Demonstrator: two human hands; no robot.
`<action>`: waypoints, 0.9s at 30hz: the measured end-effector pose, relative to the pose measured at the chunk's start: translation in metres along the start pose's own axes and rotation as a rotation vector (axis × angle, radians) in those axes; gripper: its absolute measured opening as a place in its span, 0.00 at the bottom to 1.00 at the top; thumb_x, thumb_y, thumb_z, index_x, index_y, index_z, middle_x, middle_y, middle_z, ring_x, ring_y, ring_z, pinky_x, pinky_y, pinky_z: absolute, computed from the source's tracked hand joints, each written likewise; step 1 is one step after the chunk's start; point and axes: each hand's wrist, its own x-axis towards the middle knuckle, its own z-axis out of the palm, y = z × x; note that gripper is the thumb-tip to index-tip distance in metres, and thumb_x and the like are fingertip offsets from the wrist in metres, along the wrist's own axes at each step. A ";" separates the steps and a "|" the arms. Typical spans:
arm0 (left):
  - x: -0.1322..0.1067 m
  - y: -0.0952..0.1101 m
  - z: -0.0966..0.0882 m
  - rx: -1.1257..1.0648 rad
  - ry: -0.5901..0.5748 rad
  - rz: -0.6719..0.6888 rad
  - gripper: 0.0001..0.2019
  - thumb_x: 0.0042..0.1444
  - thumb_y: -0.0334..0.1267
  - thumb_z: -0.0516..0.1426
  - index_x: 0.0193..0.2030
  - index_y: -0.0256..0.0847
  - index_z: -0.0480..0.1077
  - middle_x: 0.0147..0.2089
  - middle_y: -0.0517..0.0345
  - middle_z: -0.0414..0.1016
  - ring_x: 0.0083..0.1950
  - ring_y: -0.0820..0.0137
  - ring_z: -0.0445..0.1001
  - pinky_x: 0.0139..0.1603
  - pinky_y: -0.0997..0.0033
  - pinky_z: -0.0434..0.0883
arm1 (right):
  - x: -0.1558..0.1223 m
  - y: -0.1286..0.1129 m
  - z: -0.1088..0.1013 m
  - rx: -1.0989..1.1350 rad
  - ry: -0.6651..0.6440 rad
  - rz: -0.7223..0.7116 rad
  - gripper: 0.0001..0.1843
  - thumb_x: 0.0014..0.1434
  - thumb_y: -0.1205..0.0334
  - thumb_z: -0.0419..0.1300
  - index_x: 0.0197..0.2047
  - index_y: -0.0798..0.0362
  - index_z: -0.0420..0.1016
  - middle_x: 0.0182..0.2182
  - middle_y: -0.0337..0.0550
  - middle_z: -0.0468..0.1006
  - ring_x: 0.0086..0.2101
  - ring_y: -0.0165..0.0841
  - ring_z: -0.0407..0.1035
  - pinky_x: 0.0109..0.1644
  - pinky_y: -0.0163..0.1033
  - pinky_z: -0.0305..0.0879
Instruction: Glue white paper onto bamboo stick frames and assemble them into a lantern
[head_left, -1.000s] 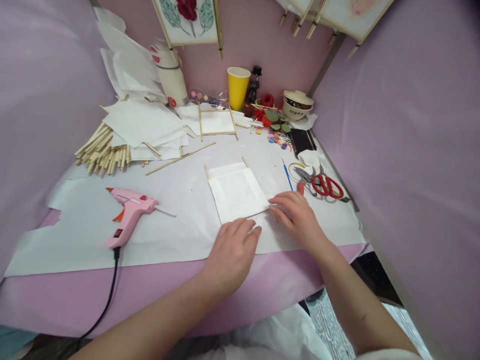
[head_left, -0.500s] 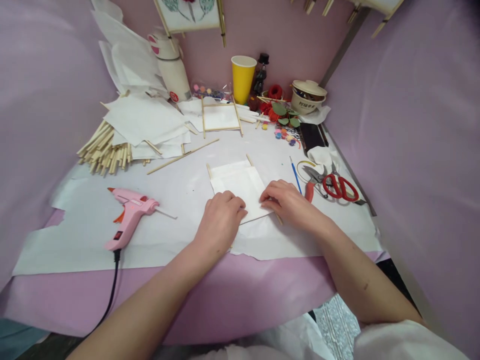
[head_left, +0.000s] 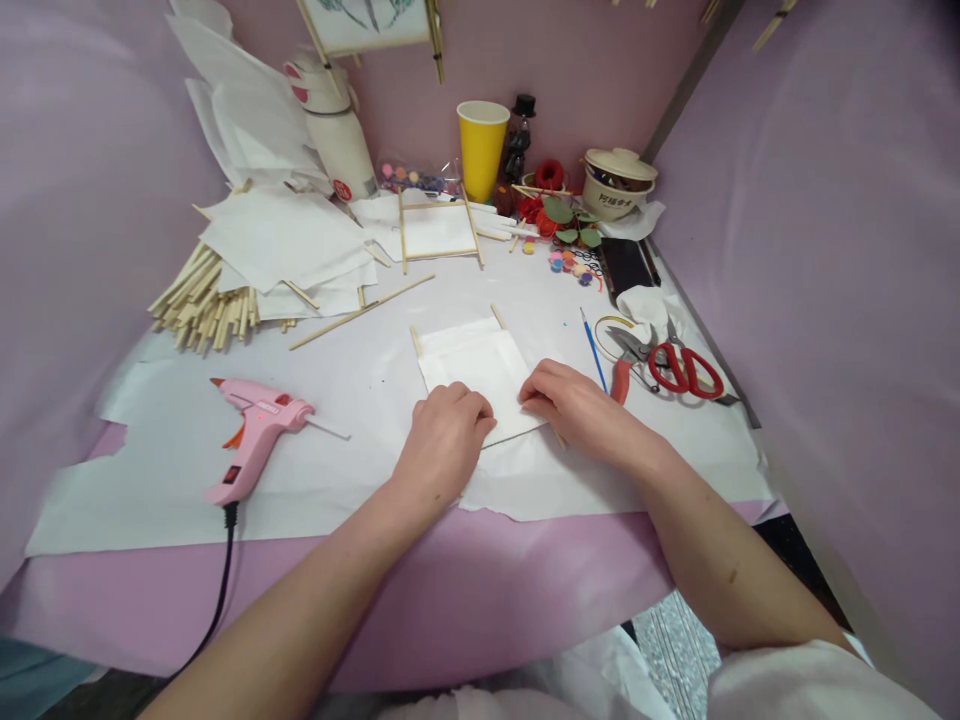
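A white sheet of paper or cloth (head_left: pixel 487 368) lies on a small frame of thin wooden sticks (head_left: pixel 497 316), whose ends stick out at the far corners and near my right wrist. My left hand (head_left: pixel 444 440) presses on the sheet's near left corner, fingers curled and closed on it. At the right edge, my right hand (head_left: pixel 566 400) pinches the sheet and the frame side between thumb and fingers. The undersides of the fingers are hidden.
A pink glue gun (head_left: pixel 259 430) lies to the left with its cord hanging off the front. Scissors (head_left: pixel 684 370) and a blue brush (head_left: pixel 592 345) are at right. Behind stand a stick bundle (head_left: pixel 206 300), white sheets (head_left: pixel 289 235), a second stick frame (head_left: pixel 439 230), a yellow cup (head_left: pixel 481 150) and a bottle (head_left: pixel 337 140).
The view has shifted slightly. Both hands stay at nearly the same places on the sheet, with no clear movement of the frame.
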 end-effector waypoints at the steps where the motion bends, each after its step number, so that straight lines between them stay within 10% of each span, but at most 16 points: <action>1: 0.000 0.000 0.000 0.003 -0.003 0.000 0.09 0.62 0.34 0.52 0.35 0.41 0.72 0.41 0.53 0.72 0.46 0.60 0.67 0.49 0.56 0.63 | 0.000 0.000 0.000 -0.011 -0.004 0.001 0.09 0.63 0.71 0.53 0.33 0.51 0.71 0.36 0.40 0.72 0.38 0.33 0.67 0.40 0.39 0.62; 27: 0.000 -0.004 0.015 0.199 0.030 0.042 0.08 0.66 0.31 0.49 0.36 0.38 0.67 0.40 0.53 0.68 0.42 0.62 0.63 0.44 0.58 0.61 | 0.000 -0.003 0.007 -0.200 -0.005 -0.068 0.09 0.63 0.75 0.51 0.34 0.55 0.66 0.35 0.44 0.69 0.37 0.34 0.63 0.41 0.38 0.60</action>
